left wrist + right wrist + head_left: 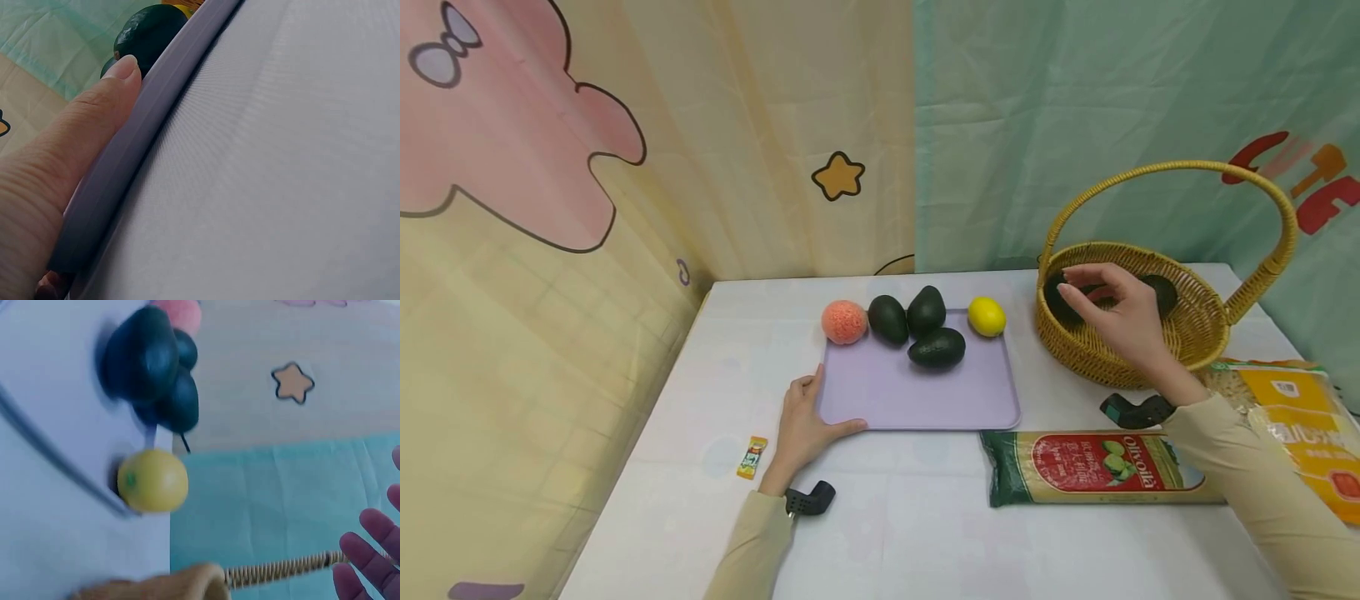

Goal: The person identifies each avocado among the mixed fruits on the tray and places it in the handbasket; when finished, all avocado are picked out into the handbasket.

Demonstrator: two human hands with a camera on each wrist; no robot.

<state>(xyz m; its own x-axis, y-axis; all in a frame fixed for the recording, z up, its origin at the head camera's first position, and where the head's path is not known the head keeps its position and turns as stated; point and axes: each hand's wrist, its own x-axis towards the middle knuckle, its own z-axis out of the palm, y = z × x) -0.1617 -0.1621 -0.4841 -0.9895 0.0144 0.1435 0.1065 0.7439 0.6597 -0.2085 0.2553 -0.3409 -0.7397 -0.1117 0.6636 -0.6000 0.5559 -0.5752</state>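
My left hand [803, 427] rests at the near left corner of a lilac tray [880, 404], its straight thumb along the front rim and fingers by the left side. On the tray's far half lie an avocado [936, 348] and two more avocados behind it. A coral textured ball [844, 322] sits at the far left corner, a yellow lemon [987, 317] at the far right. Above a wicker basket [1078, 354] my right hand [1123, 317] hovers, fingers loosely bent, nothing between them. Dark avocados [1160, 293] lie inside the basket, partly hidden by that hand.
A tall handle [1180, 165] arches over the basket. In front lies a pasta pack [1097, 468], with a yellow food bag [1292, 417] at the right. A small yellow sachet [752, 457] lies left of my left hand. Curtains [775, 125] hang behind the table.
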